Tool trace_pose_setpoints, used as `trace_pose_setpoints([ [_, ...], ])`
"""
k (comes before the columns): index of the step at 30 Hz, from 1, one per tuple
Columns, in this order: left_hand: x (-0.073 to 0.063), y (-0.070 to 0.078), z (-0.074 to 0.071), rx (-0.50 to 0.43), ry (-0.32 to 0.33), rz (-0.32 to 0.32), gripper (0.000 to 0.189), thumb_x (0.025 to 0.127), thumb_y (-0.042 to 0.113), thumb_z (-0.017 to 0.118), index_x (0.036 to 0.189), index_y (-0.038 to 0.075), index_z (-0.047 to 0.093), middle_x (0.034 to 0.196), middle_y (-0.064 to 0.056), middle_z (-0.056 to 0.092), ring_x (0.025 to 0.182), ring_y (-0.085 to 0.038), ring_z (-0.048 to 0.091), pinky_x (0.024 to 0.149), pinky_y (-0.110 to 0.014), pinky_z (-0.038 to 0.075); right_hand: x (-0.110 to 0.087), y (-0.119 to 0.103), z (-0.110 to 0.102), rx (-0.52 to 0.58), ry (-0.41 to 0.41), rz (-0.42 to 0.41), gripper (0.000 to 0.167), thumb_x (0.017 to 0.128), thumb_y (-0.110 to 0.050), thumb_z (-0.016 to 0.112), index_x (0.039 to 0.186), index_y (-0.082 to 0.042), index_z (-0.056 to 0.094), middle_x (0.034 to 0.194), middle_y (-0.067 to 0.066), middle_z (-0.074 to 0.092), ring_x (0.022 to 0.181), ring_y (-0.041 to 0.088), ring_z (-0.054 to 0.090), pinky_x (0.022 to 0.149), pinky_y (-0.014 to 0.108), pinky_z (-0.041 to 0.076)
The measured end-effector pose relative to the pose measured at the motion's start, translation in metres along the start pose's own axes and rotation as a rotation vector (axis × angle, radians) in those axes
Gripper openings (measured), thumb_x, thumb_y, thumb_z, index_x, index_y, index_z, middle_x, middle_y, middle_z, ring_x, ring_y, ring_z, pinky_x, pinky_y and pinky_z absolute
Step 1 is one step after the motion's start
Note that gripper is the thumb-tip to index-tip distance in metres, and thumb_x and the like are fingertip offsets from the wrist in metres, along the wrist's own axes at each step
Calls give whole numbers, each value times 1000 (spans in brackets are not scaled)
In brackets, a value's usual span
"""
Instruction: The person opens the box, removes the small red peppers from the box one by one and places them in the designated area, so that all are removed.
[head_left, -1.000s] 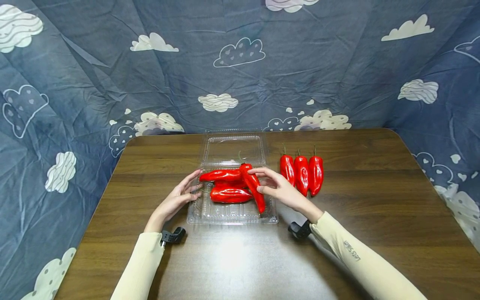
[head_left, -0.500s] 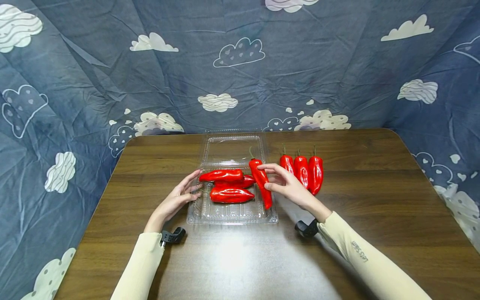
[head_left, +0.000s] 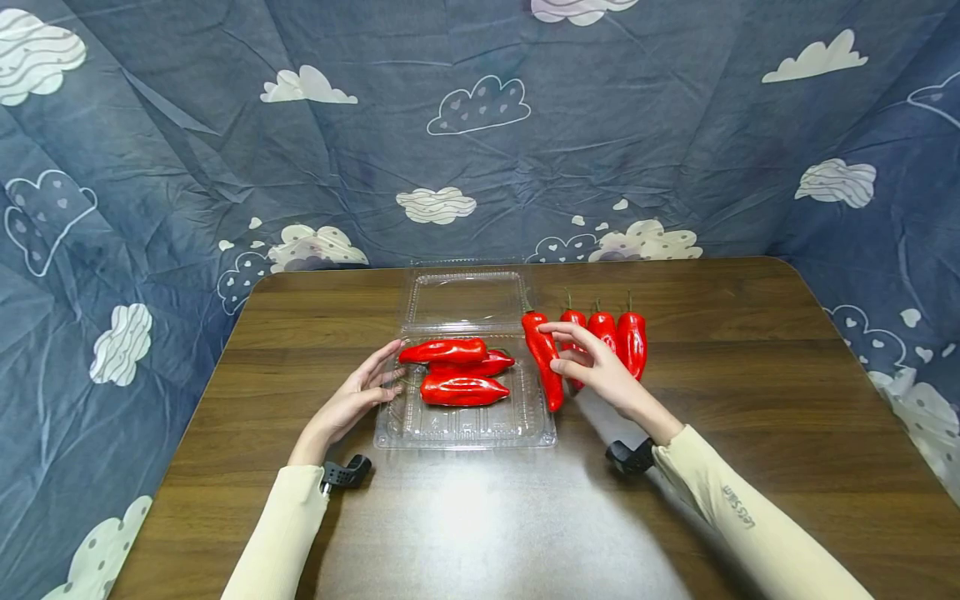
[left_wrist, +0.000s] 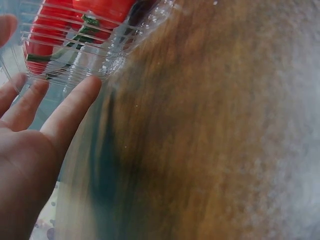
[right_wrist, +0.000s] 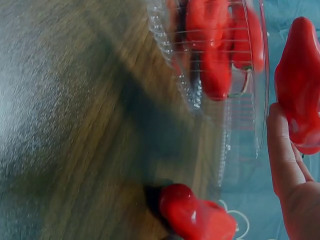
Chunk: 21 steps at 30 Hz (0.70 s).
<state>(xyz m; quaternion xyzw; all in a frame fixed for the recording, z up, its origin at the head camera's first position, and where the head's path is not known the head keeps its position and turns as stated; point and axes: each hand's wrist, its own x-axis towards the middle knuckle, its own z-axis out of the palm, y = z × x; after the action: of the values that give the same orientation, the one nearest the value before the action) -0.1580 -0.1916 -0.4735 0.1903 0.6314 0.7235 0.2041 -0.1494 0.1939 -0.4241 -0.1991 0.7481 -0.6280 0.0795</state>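
I see bright red peppers (head_left: 463, 392) with green stems (left_wrist: 89, 30), a colourless clear container (head_left: 465, 433), a brown wood-grained table (head_left: 750, 375), blue-grey cloth (head_left: 637, 150) patterned with white plain, wavy-lined and dotted clouds (head_left: 437, 205), my black wristbands (head_left: 348, 472), and my cream sleeves (head_left: 277, 529), the right one bearing dark lettering (head_left: 738, 507).

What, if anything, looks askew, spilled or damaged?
No spill or damage visible. Mildly untidy: three glossy, elongated red peppers overlap in the clear plastic hinged container, whereas three other peppers on the brown wooden table lie side by side.
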Motion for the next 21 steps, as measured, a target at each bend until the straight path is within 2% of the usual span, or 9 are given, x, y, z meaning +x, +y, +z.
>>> trace_pose_setpoints([
  [7, -1, 1, 1, 3, -3, 2, 75, 87, -16, 44, 153, 3, 13, 159, -13, 7, 137, -46, 20, 107, -46, 34, -3, 6, -9, -25, 13, -17, 47, 90, 1, 58, 135, 0, 47, 137, 17, 44, 121, 36, 44, 92, 22, 47],
  [15, -1, 3, 2, 9, 5, -10, 75, 87, -15, 45, 153, 4, 13, 159, -13, 8, 137, -45, 21, 107, -46, 34, -8, 11, -16, -26, 42, -34, 46, 90, 3, 57, 135, 3, 46, 136, 19, 44, 119, 30, 46, 90, 23, 49],
  [21, -2, 3, 2, 11, 7, -10, 75, 87, -15, 45, 153, 4, 13, 158, -13, 8, 137, -46, 20, 107, -48, 33, -14, 15, -24, -32, 73, -4, 46, 91, 0, 57, 136, 1, 46, 136, 18, 45, 121, 30, 45, 88, 21, 48],
])
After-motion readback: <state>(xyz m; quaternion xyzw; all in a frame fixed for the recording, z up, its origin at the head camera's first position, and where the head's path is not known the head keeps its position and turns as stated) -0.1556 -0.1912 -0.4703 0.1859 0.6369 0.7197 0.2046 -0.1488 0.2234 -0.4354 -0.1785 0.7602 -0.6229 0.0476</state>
